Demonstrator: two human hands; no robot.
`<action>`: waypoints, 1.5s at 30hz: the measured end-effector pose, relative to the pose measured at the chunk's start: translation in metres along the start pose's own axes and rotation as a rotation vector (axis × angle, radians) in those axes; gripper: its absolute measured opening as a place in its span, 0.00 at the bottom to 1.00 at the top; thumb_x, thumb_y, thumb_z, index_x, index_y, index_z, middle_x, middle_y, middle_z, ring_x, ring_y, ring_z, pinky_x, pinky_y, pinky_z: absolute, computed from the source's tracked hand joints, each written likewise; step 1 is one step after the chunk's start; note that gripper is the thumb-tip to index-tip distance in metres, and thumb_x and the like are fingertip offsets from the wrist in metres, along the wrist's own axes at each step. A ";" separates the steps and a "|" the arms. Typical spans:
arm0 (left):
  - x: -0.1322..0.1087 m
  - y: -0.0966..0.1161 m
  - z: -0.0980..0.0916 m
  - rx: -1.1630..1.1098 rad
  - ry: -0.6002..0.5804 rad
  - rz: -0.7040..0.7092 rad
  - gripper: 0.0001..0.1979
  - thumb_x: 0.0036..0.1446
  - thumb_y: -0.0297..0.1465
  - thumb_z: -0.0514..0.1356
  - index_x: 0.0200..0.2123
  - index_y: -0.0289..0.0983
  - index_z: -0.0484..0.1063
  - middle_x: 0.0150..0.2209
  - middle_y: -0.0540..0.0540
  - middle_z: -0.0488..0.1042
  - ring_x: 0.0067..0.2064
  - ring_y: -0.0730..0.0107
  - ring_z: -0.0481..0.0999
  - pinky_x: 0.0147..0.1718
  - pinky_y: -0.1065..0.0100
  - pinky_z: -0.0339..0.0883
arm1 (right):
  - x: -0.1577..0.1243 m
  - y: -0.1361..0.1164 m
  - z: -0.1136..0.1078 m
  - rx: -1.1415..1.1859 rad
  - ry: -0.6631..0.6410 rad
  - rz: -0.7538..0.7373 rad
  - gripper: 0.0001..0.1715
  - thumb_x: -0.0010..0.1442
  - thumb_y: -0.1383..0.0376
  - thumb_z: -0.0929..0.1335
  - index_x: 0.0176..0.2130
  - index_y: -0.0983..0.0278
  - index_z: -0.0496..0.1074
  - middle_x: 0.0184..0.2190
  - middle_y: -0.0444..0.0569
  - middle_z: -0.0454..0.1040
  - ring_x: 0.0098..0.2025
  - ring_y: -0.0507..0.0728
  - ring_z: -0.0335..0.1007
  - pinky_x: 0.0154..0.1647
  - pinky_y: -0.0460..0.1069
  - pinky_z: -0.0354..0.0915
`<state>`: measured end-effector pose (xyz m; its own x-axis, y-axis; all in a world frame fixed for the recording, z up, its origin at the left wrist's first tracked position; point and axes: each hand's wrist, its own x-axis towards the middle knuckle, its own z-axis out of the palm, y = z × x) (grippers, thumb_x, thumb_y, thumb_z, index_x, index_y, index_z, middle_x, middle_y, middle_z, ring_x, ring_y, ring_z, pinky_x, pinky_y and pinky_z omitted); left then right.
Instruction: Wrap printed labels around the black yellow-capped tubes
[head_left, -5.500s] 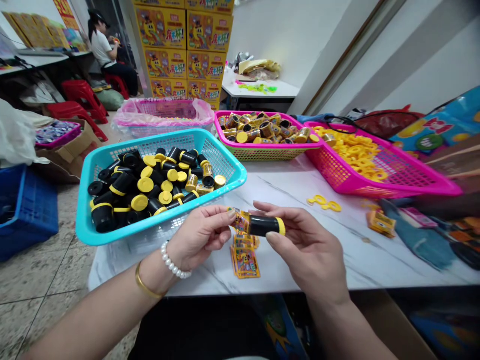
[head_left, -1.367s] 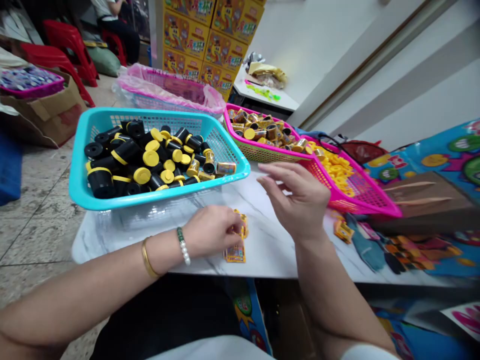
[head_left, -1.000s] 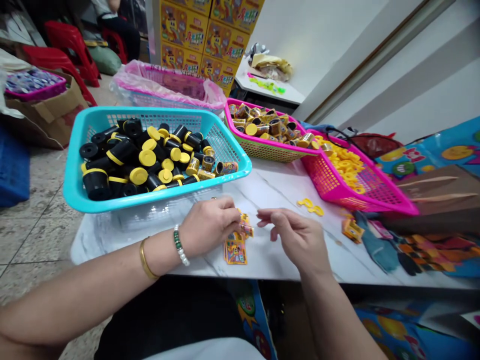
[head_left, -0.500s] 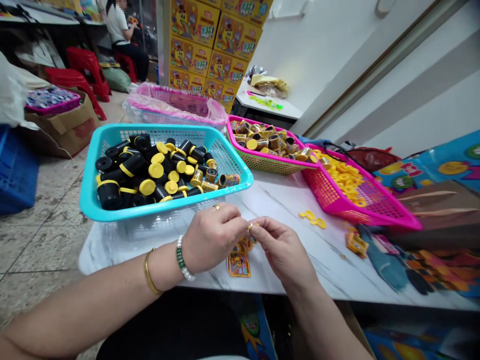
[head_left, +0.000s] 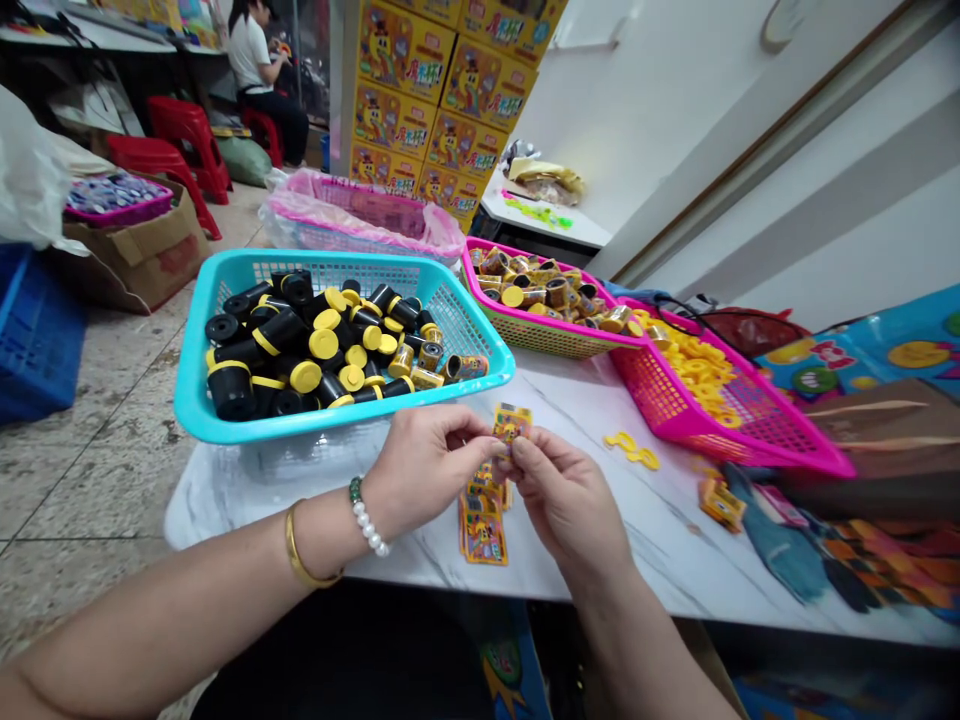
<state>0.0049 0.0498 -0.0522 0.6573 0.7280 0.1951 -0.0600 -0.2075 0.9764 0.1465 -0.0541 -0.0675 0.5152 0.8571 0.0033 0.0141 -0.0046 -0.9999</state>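
Observation:
A small orange printed label (head_left: 511, 420) stands upright between my two hands. My left hand (head_left: 431, 462) pinches it from the left, and my right hand (head_left: 568, 500) grips it with thumb and fingers from the right. Under my hands, more printed labels (head_left: 484, 535) lie on the white marbled table (head_left: 420, 550), partly hidden by my fingers. Beyond my left hand is a turquoise basket (head_left: 345, 420) of black cylinders with yellow caps and a few labelled ones. Yellow linked rings (head_left: 632, 451) lie to the right of my right hand.
Pink baskets hold labelled cylinders (head_left: 556, 292) and yellow rings (head_left: 697, 365). A plastic-lined basket (head_left: 367, 220) and stacked yellow cartons (head_left: 405, 60) stand behind. Gloves (head_left: 780, 545) and a small orange bundle (head_left: 721, 502) lie at right. A person (head_left: 259, 70) sits at the far left.
The label between my hands is now raised upright and visible above my fingertips. The whole view has shifted slightly, so the baskets appear a little further right.

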 end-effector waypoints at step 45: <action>0.007 0.010 -0.006 -0.650 -0.211 -0.610 0.08 0.45 0.29 0.72 0.23 0.31 0.78 0.16 0.52 0.67 0.19 0.82 0.58 0.18 0.74 0.44 | 0.198 -0.081 0.076 -1.185 -0.352 -0.455 0.13 0.50 0.67 0.74 0.39 0.65 0.76 0.37 0.50 0.80 0.41 0.60 0.75 0.45 0.52 0.67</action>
<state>0.0043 0.0564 -0.0404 0.8334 0.4429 -0.3304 -0.0264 0.6292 0.7768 0.1825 0.1550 0.0134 0.0185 0.9885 0.1501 0.9564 0.0263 -0.2908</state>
